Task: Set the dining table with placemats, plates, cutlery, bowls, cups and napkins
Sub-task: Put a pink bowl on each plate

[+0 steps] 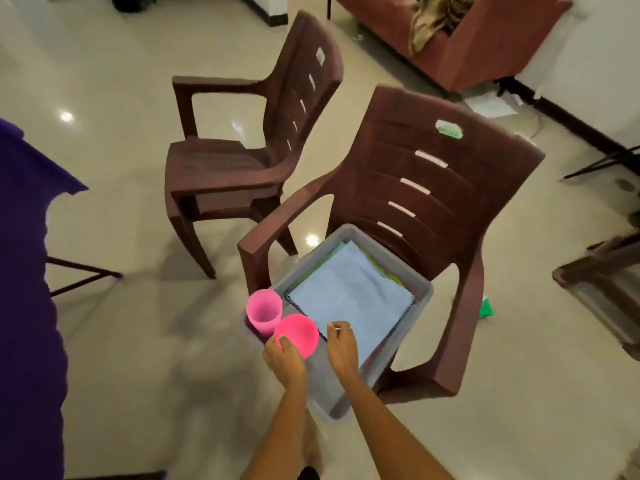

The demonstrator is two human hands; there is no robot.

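- While both hands work inside the grey bin (420,299) on the seat of the near brown chair (450,188), the left hand (284,358) grips the pink bowl (298,334) by its near rim, fingers curled over the edge.
- The bowl tips its open mouth up toward the camera, just beside the upright pink cup (264,310) at the bin's left end; whether the two touch, I can't tell.
- The right hand (341,344) sits at the near edge of the light blue cloth (349,299), fingers curled, pinching something thin and pale — a cloth corner or a small utensil, too blurred to say.
- The key relation: the purple-covered bench (24,271) lies well off to the left of the bin, so my read is the left hand, nearer that side, carries the bowl across.
- The cloth stack runs its long axis away from the person, toward the chair back.
- Hidden: what lies under the top cloth, only coloured edges peeking out; the bench top is cut off at the frame's left; no plates or cutlery are plainly in view.
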